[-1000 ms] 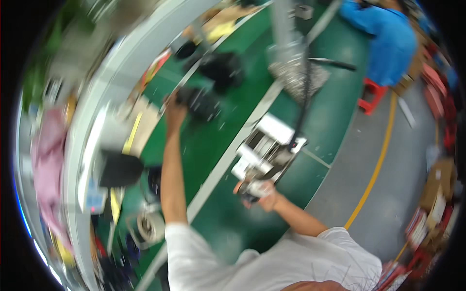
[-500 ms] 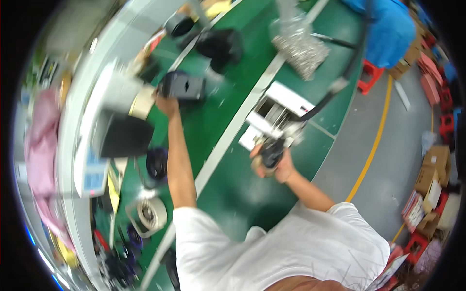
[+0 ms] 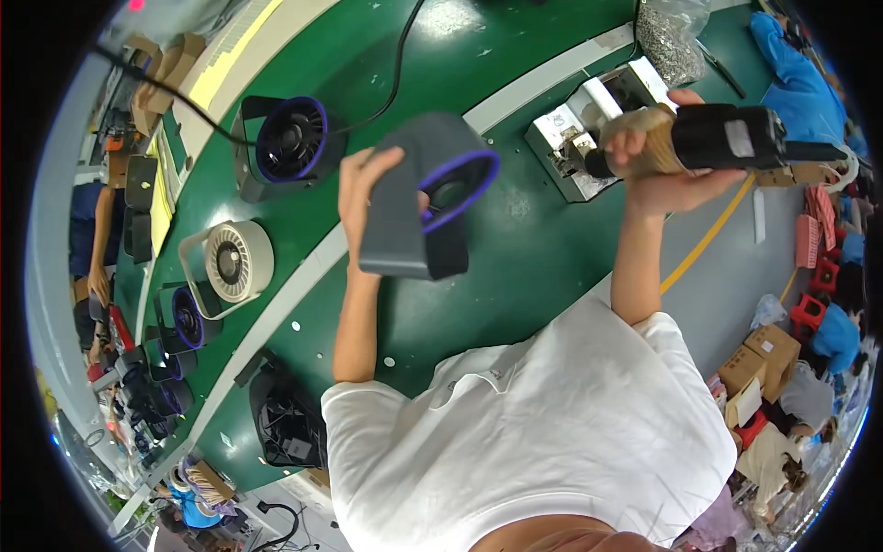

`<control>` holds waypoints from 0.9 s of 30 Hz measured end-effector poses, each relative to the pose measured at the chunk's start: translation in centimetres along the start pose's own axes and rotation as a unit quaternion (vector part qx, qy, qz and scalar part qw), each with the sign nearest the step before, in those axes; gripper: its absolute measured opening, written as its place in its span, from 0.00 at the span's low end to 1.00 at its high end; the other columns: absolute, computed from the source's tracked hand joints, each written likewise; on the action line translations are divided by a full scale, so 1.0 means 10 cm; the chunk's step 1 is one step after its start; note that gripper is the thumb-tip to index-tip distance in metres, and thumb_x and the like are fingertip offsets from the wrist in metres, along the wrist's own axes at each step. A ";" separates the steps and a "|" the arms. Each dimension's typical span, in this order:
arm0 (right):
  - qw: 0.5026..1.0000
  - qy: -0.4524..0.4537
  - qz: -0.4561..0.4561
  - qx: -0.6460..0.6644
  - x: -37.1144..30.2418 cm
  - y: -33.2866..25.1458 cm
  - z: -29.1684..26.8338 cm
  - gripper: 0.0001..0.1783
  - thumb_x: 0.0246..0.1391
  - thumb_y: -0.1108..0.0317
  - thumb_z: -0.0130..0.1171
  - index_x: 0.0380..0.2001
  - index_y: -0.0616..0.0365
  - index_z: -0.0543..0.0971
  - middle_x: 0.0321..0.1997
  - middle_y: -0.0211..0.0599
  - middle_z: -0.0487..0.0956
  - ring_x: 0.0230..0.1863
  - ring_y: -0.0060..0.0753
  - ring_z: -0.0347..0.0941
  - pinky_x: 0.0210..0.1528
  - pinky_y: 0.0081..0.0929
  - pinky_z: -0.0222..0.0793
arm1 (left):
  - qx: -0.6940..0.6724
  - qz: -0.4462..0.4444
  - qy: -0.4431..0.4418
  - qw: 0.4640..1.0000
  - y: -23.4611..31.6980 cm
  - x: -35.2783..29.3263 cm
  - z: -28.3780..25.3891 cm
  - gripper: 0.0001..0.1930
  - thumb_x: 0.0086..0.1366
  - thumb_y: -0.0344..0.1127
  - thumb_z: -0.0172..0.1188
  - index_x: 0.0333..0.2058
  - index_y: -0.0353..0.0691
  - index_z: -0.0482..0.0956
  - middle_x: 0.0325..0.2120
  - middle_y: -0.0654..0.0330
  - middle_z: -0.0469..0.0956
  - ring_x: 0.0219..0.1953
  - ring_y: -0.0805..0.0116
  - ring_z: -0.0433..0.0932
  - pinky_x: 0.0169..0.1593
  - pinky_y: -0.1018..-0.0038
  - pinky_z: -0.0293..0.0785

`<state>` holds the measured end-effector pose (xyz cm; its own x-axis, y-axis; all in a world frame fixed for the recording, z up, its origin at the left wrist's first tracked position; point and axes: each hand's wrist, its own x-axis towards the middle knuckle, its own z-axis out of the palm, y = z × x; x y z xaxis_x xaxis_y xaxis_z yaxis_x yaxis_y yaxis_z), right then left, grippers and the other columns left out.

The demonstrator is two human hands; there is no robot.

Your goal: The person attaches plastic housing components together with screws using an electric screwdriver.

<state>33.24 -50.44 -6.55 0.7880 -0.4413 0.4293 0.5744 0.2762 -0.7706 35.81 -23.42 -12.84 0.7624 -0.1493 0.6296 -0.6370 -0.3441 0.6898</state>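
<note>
My left hand grips a dark grey desk fan by its frame and holds it above the green bench. A purple ring on the fan faces right, and my fingers are partly hidden behind the frame. My right hand is wrapped around a black electric screwdriver, whose grip is covered in tan tape. The screwdriver lies sideways in the air, its nose pointing left toward a white metal box-like fixture on the bench. The fan and the screwdriver are apart.
Another purple-ringed fan stands at the far left, with a cream fan and several dark ones nearer. A clear bag of small metal parts lies beyond the fixture. A black item rests by my left. A cable crosses the bench.
The head view has turned. My left hand has brought the fan from the far left closer to me. My right hand has lifted the screwdriver, which now lies sideways beside the fixture.
</note>
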 end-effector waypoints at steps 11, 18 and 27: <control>0.987 -0.070 0.007 -0.147 -0.05 0.47 -0.07 0.53 0.44 0.20 0.24 0.45 0.64 0.65 0.13 0.38 0.66 0.12 0.30 0.61 0.16 0.26 0.60 | -0.054 0.042 -0.116 0.991 0.13 -0.48 0.31 0.30 0.37 0.26 0.66 0.45 0.51 0.78 0.41 0.53 0.70 0.39 0.54 0.74 0.41 0.66 0.73; 0.991 -0.100 0.044 -0.073 0.04 -0.15 0.40 0.55 0.44 0.20 0.21 0.47 0.64 0.65 0.12 0.37 0.65 0.10 0.29 0.58 0.14 0.26 0.59 | -0.051 0.027 -0.078 0.995 0.26 -0.48 0.40 0.31 0.39 0.29 0.67 0.47 0.53 0.77 0.43 0.52 0.70 0.41 0.53 0.73 0.42 0.64 0.73; 0.975 -0.208 0.022 0.078 -0.19 -0.05 0.72 0.58 0.40 0.17 0.17 0.46 0.63 0.66 0.11 0.36 0.63 0.08 0.28 0.56 0.11 0.25 0.57 | -0.051 0.039 -0.075 0.995 0.20 -0.45 0.43 0.32 0.40 0.25 0.66 0.49 0.53 0.76 0.44 0.52 0.70 0.41 0.53 0.73 0.43 0.65 0.73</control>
<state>33.11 -43.65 -3.62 0.8155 -0.0503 0.5765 0.5392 0.4277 -0.7255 31.59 -27.42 -15.85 0.7134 -0.3110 0.6280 -0.6977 -0.2315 0.6779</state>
